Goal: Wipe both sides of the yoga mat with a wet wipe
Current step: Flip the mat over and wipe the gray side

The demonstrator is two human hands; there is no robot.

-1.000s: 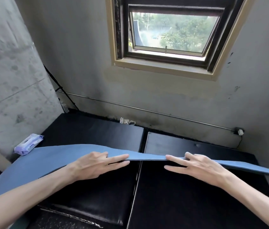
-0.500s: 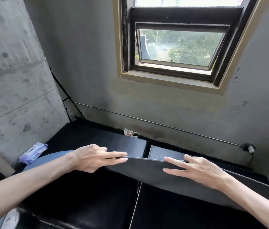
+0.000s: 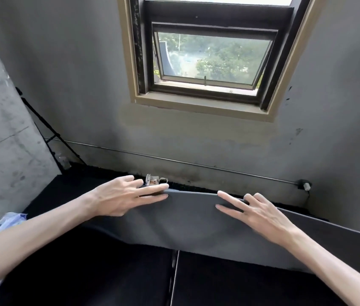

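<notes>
1. A thin, flexible yoga mat (image 3: 196,219) with its dark grey side facing the camera stands lifted on edge, its top edge running from the middle of the view down toward the right.
2. The lower edge of the mat sags in a wave onto a black padded surface (image 3: 108,272), which is split by a narrow seam into 2 sections.
3. The left hand (image 3: 121,198) grips the mat's top edge at its left end: the fingers are long and nearly straight, with the edge caught between the upper fingers behind and the thumb or lower finger in front.
4. The right hand (image 3: 260,214) holds the same edge further right: 2 fingers lie spread on the grey face, while the others hook over the top of the mat.
5. Both bare forearms reach in from the bottom corners of the view.
6. At the left edge, partly hidden by the left forearm, lies a pale blue and white soft packet (image 3: 4,221); its label cannot be read.
7. A small crumpled white scrap (image 3: 152,180) sits just behind the left fingertips, at the foot of the wall.
8. Behind the mat rises a stained grey plaster wall (image 3: 196,146) with a thin metal pipe (image 3: 174,161) running across it.
9. Above is a dark-framed window (image 3: 212,60) in a tan surround, tilted open onto green trees.
10. To the left stands a rough concrete column (image 3: 2,140).
</notes>
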